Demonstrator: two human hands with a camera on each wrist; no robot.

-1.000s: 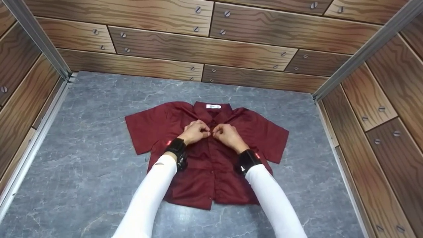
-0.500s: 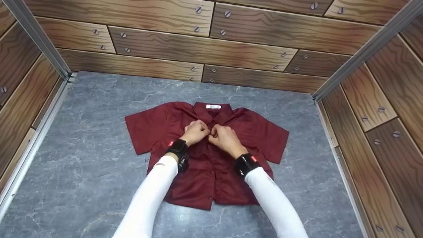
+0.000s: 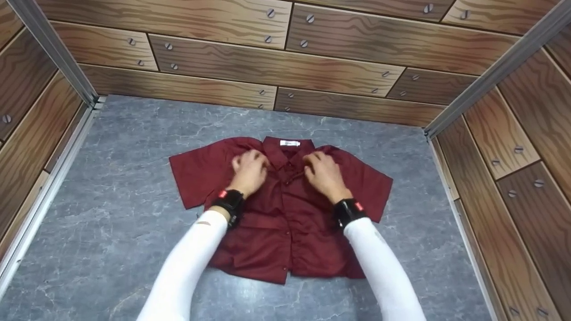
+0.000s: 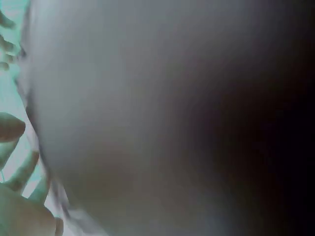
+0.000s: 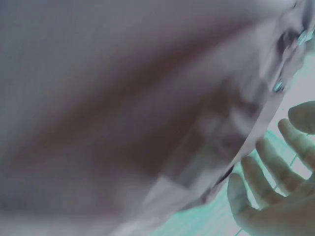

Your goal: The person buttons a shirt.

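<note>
"What's changed since half a second ago?"

"The hands, mainly. They met at the middle of the dark red shirt point(image 3: 263, 227), fingertips together just below the collar point(image 3: 279, 157). Now they've parted. The left hand point(image 3: 250, 171) is over the chest on the left side, the right hand point(image 3: 324, 174) on the other, and both sit a little higher."

"Has either grip got hold of anything?"

"Not that I can see. The right wrist view shows the right fingers point(image 5: 270, 172) spread and fairly straight, near an edge of the cloth. The left ones look loosely spread too, though the head view blurs both hands. Whether the fingertips touch the shirt, I can't tell."

"And the shirt itself?"

"Same place: face up on the grey counter point(image 3: 111, 223), short sleeves out to either side, collar toward the back wall point(image 3: 223, 53). The white label point(image 3: 290, 143) shows inside the neck."

"Anything newly visible?"

"Yes, the upper front. With the hands apart, you can see a button point(image 3: 287, 182) below the collar and some creases running off toward the right hand. Lower down, another small button point(image 3: 284, 269) sits near the hem, where it was."

"The arms?"

"White sleeves point(image 3: 178, 263) and black wristbands point(image 3: 349, 211), set wider apart than before."
</note>
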